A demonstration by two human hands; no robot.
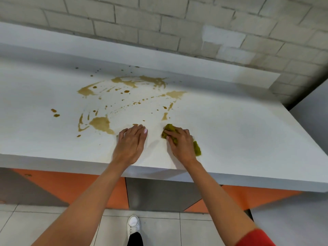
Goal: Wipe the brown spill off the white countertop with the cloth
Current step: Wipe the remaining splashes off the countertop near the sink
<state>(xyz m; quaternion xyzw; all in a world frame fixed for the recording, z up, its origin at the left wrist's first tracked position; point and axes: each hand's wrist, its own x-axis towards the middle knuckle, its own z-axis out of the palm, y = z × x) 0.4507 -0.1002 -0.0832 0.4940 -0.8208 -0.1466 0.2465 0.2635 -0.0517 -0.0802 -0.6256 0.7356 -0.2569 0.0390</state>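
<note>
The white table (239, 130) looked far from clean. The brown spill (101, 123) lay in patches, streaks and drops across its left and middle, smeared thin only at the centre, so most of the wiping seemed left. The left hand (131, 141) rested flat, fingers straight, beside the nearest patch. The right hand (181, 142) gripped the olive cloth (169, 129) near the front edge, right of the spill, its long axis running far-left to near-right.

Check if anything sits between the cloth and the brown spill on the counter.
Toward the nearest streak, only bare countertop lies ahead of the cloth gripped by the right hand. The left hand, flat on the countertop, lies between it and the big puddle.
</note>
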